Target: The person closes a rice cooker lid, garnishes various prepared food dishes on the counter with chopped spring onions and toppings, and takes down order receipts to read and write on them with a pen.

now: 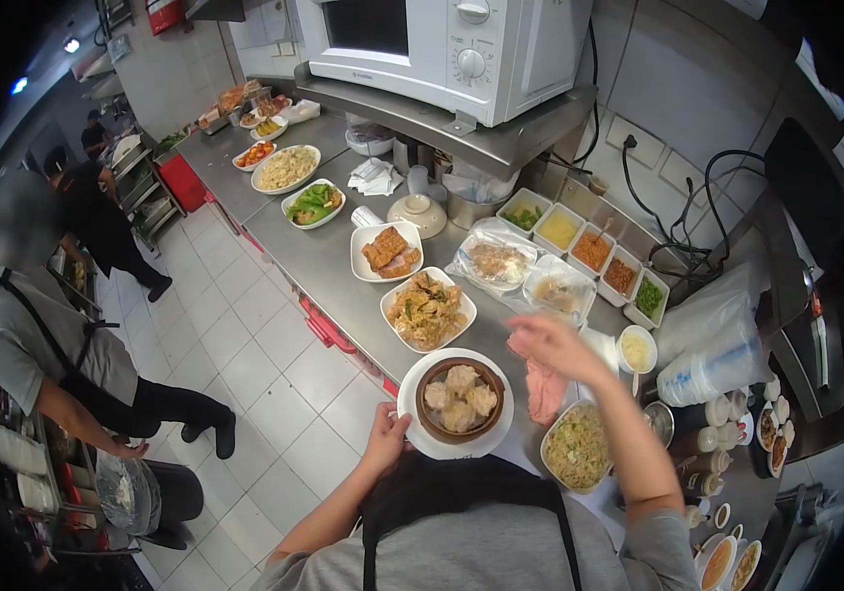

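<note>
My left hand (386,438) grips the rim of a white plate (407,402), thumb on top. A round brown steamer basket (439,430) rests on that plate, with several dumplings (461,382) inside. Motion blurs my right hand (552,345), which is over a crumpled pink cloth (546,391) on the steel counter; whether its fingers hold the cloth I cannot make out. Just beyond the plate is a white dish of fried food in sauce (429,309). A dish of fried rice (577,448) lies below my right forearm.
More filled dishes, including browned slabs (390,251), greens (314,204) and rice (286,168), line the counter (343,276). Topping tubs (591,246) stand at the wall under a microwave (442,49) shelf. Left, a co-worker (58,335) stands across the tiled aisle beside a bin (181,490).
</note>
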Demonstrator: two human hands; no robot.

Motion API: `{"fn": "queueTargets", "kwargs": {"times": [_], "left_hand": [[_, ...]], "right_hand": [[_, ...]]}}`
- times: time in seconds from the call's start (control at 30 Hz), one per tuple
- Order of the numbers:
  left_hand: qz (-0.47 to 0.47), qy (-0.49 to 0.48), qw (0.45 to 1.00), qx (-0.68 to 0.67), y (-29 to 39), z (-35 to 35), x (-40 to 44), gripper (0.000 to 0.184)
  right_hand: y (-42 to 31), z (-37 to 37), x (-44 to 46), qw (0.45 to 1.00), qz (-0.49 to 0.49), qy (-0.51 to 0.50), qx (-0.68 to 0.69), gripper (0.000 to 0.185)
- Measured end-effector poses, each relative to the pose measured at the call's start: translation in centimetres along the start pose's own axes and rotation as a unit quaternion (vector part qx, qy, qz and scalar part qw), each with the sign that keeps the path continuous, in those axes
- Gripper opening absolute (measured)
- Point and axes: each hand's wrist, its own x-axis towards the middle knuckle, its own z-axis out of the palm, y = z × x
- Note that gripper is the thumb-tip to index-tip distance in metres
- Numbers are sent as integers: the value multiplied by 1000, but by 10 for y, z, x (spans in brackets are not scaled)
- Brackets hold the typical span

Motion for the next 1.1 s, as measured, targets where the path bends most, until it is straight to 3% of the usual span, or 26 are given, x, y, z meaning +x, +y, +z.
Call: {"fn": "queueTargets", "kwargs": {"times": [0.03,0.13,0.23,0.33,0.37,0.47,0.5,0.53,0.6,0.7,0.73,0.77,0.8,0.9,1.0,1.07,1.1], "left_hand": [[7,3,1000,-7,4,0,-1,21],[14,-7,1000,9,7,-6,1,21],[21,8,999,-29,20,2,-5,20],[13,22,999,-47,18,0,2,21],[-3,27,999,-45,31,5,-2,30],[67,30,995,-67,4,-16,32,42],[-30,58,997,-34,30,-8,20,49],[-11,58,998,-3,34,-13,17,47],[42,83,995,-27,35,-19,13,45],[65,123,987,-75,21,-54,6,32],[74,132,984,-92,14,-72,16,31],[108,152,978,-95,53,-54,-6,30],[131,151,970,-139,54,-67,-8,29],[235,259,915,-203,71,-103,-15,33],[309,451,821,-164,78,-165,-12,37],[365,503,753,-218,75,-221,-9,38],[394,545,712,-204,78,-243,-11,39]], "right_hand": [[26,19,6,994,58,-54,78,30],[58,55,10,944,246,-48,214,37],[71,89,-3,903,268,16,334,39],[89,102,-6,884,185,-22,429,37],[88,108,-6,887,191,7,420,36],[84,124,-3,911,190,51,361,36],[70,124,-1,908,173,50,377,35],[54,123,0,919,176,53,349,36],[54,129,6,919,115,1,378,35],[37,125,18,852,177,-107,481,43],[8,105,17,851,229,-161,444,51],[35,110,19,885,207,-146,390,55],[19,96,18,882,196,-161,397,56],[24,65,18,885,181,-148,403,56],[20,29,4,885,174,-114,416,54],[25,3,-5,888,154,-79,427,52],[31,-7,-9,875,149,-51,459,42]]}}
